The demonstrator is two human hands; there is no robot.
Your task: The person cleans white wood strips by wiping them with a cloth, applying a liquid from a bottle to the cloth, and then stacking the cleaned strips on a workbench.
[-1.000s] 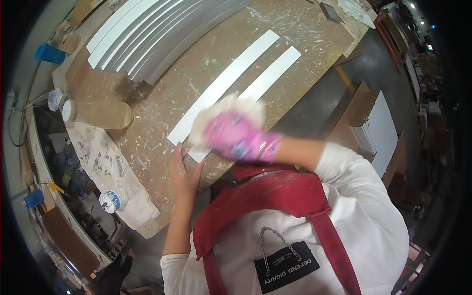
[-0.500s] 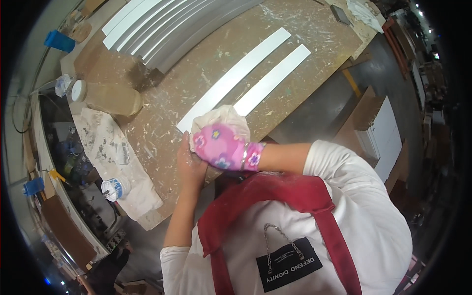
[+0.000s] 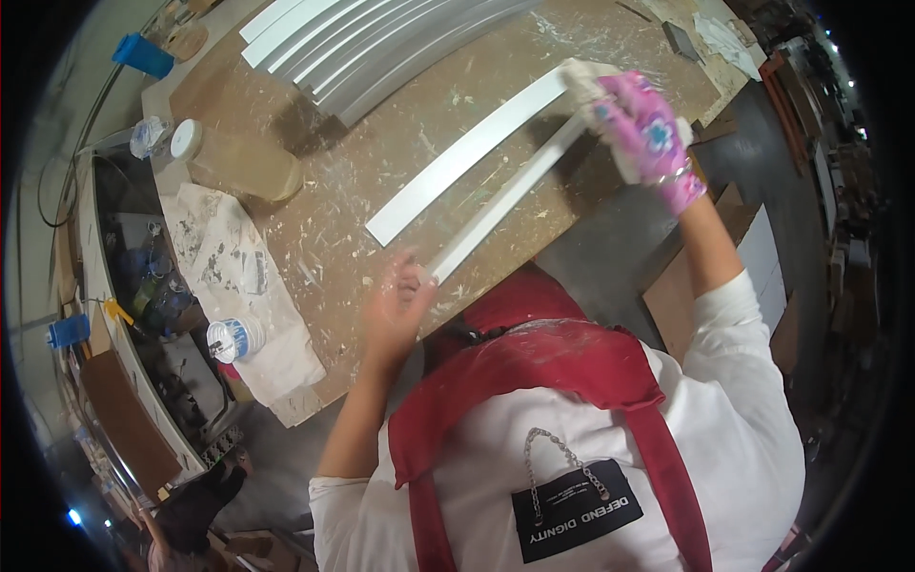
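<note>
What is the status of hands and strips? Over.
Left hand on narrow white strip, near end. Gloved right hand holding pale cloth, far end. Wider strip alongside; jar off to left.

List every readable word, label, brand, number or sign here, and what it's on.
Black patch on the white shirt: large white capitals, upside down in view, legible but not copied here; smaller lines too small to read.
White-and-blue tub: marking too small and blurred to read.
Long white strip and narrow white strip: no text visible.
</note>
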